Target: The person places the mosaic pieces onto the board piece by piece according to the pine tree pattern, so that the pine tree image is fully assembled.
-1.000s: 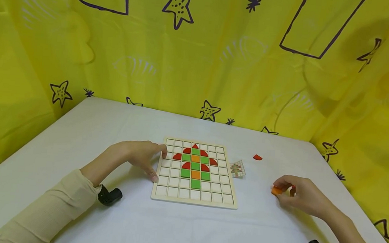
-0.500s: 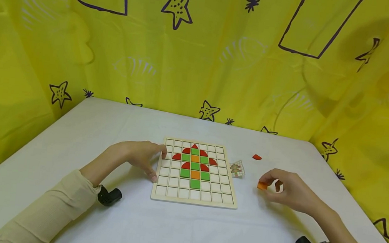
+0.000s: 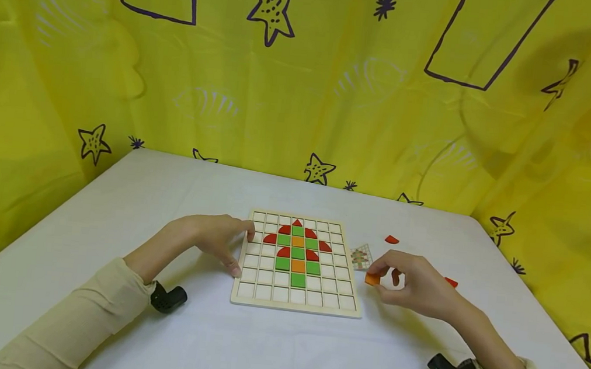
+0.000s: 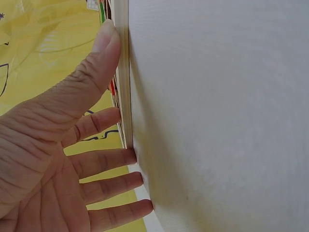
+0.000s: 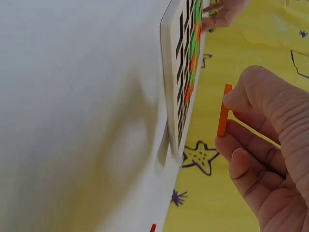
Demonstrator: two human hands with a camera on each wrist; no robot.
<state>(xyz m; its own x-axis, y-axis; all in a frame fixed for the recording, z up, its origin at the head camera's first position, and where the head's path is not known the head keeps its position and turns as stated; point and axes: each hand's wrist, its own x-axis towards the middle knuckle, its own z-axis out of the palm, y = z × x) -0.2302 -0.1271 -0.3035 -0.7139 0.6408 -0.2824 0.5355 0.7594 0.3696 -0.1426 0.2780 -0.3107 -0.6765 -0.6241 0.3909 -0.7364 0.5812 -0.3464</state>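
Observation:
A pale gridded board (image 3: pixel 254 291) lies in the middle of the table. Green, red and orange tiles on it make a tree-like figure, with a red triangle (image 3: pixel 297 223) at the top. My left hand (image 3: pixel 217 239) rests against the board's left edge, its thumb and fingers spread and fairly straight; in the left wrist view the thumb (image 4: pixel 99 58) touches that edge. Just right of the board, my right hand (image 3: pixel 416 284) pinches an orange square tile (image 3: pixel 373 279) between thumb and fingers. The right wrist view shows this orange tile (image 5: pixel 224 111) edge-on, apart from the board.
A small printed card (image 3: pixel 360 257) lies by the board's right edge, near my right fingers. One red quarter-round tile (image 3: pixel 392 239) lies beyond it, and another red tile (image 3: pixel 451 282) is partly hidden behind my right hand. A yellow patterned curtain (image 3: pixel 281 101) surrounds the white table (image 3: pixel 197 340).
My right hand has moved left with the orange tile, up to the board's right side. A red tile now shows behind that hand. My left hand has stayed at the board's edge.

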